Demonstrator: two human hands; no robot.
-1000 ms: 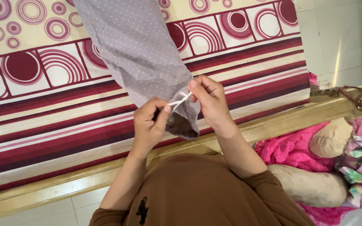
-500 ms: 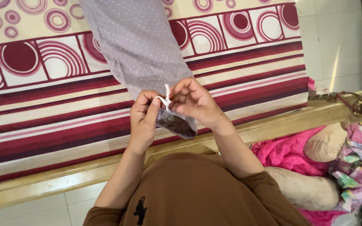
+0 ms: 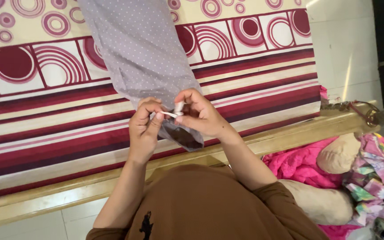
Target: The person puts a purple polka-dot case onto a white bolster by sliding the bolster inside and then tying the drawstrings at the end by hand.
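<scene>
A long grey cloth cover with small white dots (image 3: pixel 143 49) lies across the bed and ends in a dark open mouth (image 3: pixel 184 137) near me. A thin white drawstring (image 3: pixel 170 114) runs between my two hands at that end. My left hand (image 3: pixel 144 126) pinches one end of the string. My right hand (image 3: pixel 199 113) pinches the other end, fingers bent close against the cover. The two hands nearly touch.
The mattress carries a sheet with maroon stripes and circles (image 3: pixel 58 111). A wooden bed frame edge (image 3: pixel 67 195) runs below it. On the floor at the right lie pink cloth (image 3: pixel 298 164), beige cushions (image 3: pixel 334 155) and a patterned fabric (image 3: pixel 374 173).
My hands have drawn closer together on the white string, and the string between them has shortened. Both hands and the cover's end shifted slightly left.
</scene>
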